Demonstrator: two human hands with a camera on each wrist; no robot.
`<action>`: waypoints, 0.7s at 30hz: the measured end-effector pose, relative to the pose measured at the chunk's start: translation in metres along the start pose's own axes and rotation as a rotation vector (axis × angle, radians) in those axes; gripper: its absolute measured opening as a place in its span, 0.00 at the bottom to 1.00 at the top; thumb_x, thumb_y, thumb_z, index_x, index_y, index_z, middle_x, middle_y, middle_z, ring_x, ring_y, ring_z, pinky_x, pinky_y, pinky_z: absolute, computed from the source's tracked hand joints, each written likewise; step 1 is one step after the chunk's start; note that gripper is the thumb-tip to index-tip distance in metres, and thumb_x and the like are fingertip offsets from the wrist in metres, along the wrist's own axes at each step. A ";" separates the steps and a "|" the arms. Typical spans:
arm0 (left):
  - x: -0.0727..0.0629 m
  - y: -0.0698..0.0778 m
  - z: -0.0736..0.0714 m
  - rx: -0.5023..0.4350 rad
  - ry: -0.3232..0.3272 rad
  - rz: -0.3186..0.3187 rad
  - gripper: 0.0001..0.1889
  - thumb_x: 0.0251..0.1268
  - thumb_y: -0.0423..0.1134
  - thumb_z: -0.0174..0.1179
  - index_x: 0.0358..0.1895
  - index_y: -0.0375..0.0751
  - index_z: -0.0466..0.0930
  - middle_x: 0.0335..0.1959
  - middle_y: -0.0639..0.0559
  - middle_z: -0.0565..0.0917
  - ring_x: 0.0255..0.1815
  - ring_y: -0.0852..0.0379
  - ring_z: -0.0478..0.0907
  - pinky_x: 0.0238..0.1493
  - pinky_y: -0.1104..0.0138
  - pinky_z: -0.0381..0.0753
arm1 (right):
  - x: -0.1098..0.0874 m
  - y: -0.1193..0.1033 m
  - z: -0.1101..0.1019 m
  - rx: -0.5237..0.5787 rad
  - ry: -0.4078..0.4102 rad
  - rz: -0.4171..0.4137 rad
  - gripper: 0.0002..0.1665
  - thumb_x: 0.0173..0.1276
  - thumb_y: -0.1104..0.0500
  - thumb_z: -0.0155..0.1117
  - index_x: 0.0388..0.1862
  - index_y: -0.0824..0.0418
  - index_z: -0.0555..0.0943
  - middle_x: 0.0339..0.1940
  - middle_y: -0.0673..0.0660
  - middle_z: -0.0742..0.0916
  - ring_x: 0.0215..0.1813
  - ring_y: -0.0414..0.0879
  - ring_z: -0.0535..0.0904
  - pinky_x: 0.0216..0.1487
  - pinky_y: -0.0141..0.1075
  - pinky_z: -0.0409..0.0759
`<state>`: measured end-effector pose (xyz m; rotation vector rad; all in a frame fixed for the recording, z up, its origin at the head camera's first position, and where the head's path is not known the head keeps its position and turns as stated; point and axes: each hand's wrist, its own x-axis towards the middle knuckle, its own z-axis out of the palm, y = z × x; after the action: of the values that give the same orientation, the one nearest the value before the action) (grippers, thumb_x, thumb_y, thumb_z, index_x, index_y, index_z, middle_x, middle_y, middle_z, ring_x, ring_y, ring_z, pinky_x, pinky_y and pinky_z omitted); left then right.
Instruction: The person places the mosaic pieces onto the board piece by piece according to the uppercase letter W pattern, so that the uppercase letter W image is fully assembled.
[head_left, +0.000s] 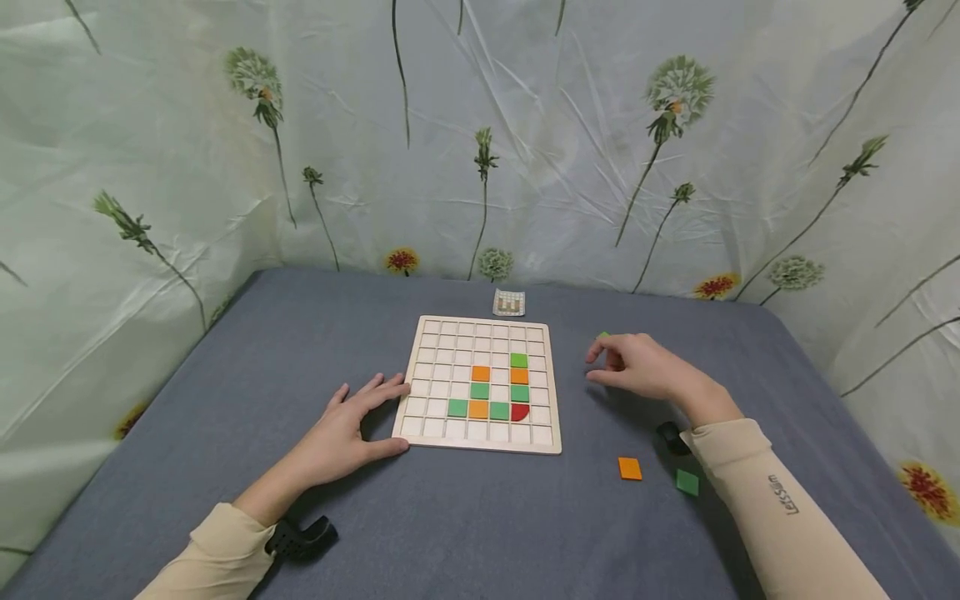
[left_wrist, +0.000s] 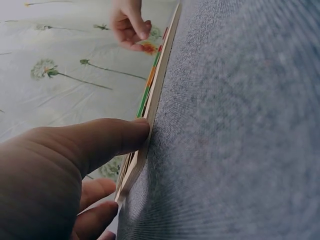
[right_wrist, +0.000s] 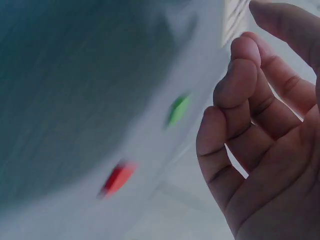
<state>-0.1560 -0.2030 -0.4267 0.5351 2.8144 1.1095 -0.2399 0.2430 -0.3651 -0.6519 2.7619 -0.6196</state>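
A pale wooden grid board [head_left: 480, 434] lies flat on the table, with green, orange and red pieces in some of its squares. My left hand [head_left: 341, 437] rests against the board's left edge, fingers spread and thumb at the near corner. To the right of the board hovers my right hand [head_left: 645, 367], its fingers loosely bent and nothing between them. Just beyond its fingertips a light green tile [head_left: 603, 335] peeks out. The right wrist view shows a blurred red piece [right_wrist: 118, 178] and a green piece [right_wrist: 178, 109] lying apart from that hand.
An orange tile [head_left: 630, 468] and a green tile [head_left: 687, 482] lie near the right forearm. Behind the board sits a small patterned card [head_left: 509, 302]. A grey cloth [head_left: 450, 517] covers the table, and a flowered curtain [head_left: 420, 167] hangs behind it.
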 end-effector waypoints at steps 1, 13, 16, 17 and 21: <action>0.000 0.000 0.000 -0.001 -0.001 0.003 0.39 0.63 0.48 0.79 0.77 0.50 0.76 0.84 0.45 0.69 0.88 0.33 0.56 0.82 0.27 0.37 | -0.003 0.009 -0.003 -0.002 0.009 0.017 0.15 0.76 0.56 0.72 0.55 0.61 0.85 0.27 0.50 0.81 0.29 0.43 0.73 0.34 0.36 0.73; -0.001 0.000 0.001 0.015 -0.006 0.004 0.38 0.64 0.49 0.78 0.77 0.48 0.76 0.83 0.44 0.70 0.88 0.33 0.55 0.82 0.27 0.36 | -0.024 0.064 -0.012 -0.045 0.108 0.092 0.21 0.74 0.54 0.75 0.59 0.64 0.85 0.45 0.60 0.89 0.45 0.50 0.83 0.48 0.51 0.83; -0.001 0.000 0.001 0.021 -0.005 0.003 0.38 0.64 0.48 0.78 0.78 0.48 0.76 0.83 0.45 0.71 0.88 0.33 0.55 0.82 0.27 0.36 | -0.025 0.067 -0.012 -0.042 0.111 0.100 0.20 0.74 0.54 0.75 0.58 0.64 0.86 0.43 0.57 0.89 0.42 0.47 0.81 0.46 0.47 0.82; -0.001 0.000 0.001 0.022 -0.005 0.003 0.38 0.64 0.48 0.78 0.78 0.48 0.76 0.83 0.45 0.71 0.88 0.33 0.55 0.82 0.28 0.36 | -0.025 0.068 -0.012 -0.040 0.110 0.101 0.20 0.74 0.54 0.75 0.58 0.64 0.86 0.42 0.56 0.89 0.42 0.45 0.81 0.45 0.45 0.81; 0.000 0.000 0.001 0.026 -0.004 0.005 0.38 0.65 0.48 0.78 0.78 0.48 0.76 0.83 0.45 0.71 0.89 0.33 0.55 0.82 0.28 0.35 | -0.028 0.070 -0.012 -0.034 0.111 0.112 0.18 0.74 0.55 0.74 0.56 0.64 0.87 0.41 0.56 0.89 0.41 0.44 0.80 0.44 0.43 0.80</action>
<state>-0.1558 -0.2021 -0.4275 0.5457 2.8290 1.0726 -0.2458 0.3173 -0.3828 -0.4791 2.8935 -0.6037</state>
